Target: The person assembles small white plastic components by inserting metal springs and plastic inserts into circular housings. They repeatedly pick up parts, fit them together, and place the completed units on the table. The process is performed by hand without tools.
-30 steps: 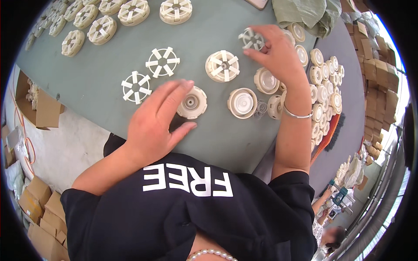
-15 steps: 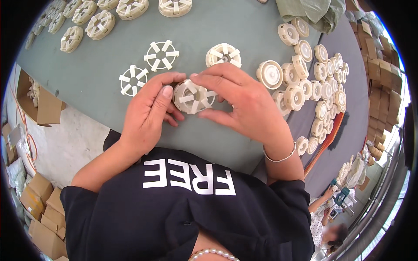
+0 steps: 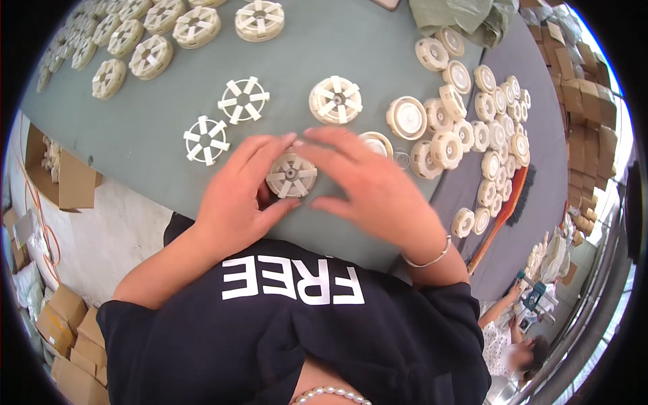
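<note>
Cream disc [image 3: 291, 173], capped with a spoked ring [image 3: 301, 186], sits at the near side of the bench [image 3: 155, 115], held in the left hand's [image 3: 236, 185] grip. The right hand's [image 3: 371, 185] grip spreads loosely beside it; I can't tell whether it touches. Farther left lie two loose rings [image 3: 259, 97]; beyond, rows of similar discs [image 3: 197, 27].

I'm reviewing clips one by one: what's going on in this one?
A person's left hand cups a round part with a spoked ring on it, at a green table. The right hand is close on its other side; contact is unclear. Two loose rings lie beyond to the left, a ring-topped part beyond to the right, and more round parts crowd farther right.
</note>
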Demonstrator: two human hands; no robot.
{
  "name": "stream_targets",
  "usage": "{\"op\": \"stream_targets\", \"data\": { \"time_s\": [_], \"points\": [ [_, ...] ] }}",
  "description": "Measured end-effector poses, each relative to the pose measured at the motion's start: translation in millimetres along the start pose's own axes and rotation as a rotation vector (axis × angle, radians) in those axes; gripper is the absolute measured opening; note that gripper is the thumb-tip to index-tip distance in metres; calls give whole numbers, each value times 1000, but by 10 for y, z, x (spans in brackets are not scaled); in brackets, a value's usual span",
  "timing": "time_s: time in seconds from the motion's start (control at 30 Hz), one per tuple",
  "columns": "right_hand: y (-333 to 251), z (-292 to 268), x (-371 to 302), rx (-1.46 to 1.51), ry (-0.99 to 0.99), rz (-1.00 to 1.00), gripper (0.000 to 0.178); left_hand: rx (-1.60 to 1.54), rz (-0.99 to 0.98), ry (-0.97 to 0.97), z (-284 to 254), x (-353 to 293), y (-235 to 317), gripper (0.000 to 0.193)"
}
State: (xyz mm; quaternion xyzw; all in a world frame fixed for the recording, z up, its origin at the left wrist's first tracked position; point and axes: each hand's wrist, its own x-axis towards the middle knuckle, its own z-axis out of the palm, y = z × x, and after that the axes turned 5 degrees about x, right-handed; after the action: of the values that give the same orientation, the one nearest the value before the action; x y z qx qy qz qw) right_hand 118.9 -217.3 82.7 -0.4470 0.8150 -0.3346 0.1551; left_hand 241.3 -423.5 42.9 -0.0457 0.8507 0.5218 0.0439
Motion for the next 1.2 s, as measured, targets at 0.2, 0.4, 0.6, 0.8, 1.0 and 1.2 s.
{"op": "stream_targets", "data": {
  "time_s": [0.2,0.4,0.6,0.8,1.0,1.2],
  "points": [
    [403,-790,-267,-206,201,257,42,136,-52,477,-492,232,-153,67],
    [352,-372,-229,-295,96,18,46,305,226,502,-527,276,50,65],
    [216,-255,-219,24,10,-118,33,81,323,-32,167,192,80,62],
    [413,-692,-552,-96,136,293,35,112,60,-32,52,204,91,50],
    [438,-438,-466,124,305,197,38,4,88,5,23,210,214,61],
    [177,-187,-404,723,342,142,37,-884,-111,-211,318,320,522,57]
  ]
}}
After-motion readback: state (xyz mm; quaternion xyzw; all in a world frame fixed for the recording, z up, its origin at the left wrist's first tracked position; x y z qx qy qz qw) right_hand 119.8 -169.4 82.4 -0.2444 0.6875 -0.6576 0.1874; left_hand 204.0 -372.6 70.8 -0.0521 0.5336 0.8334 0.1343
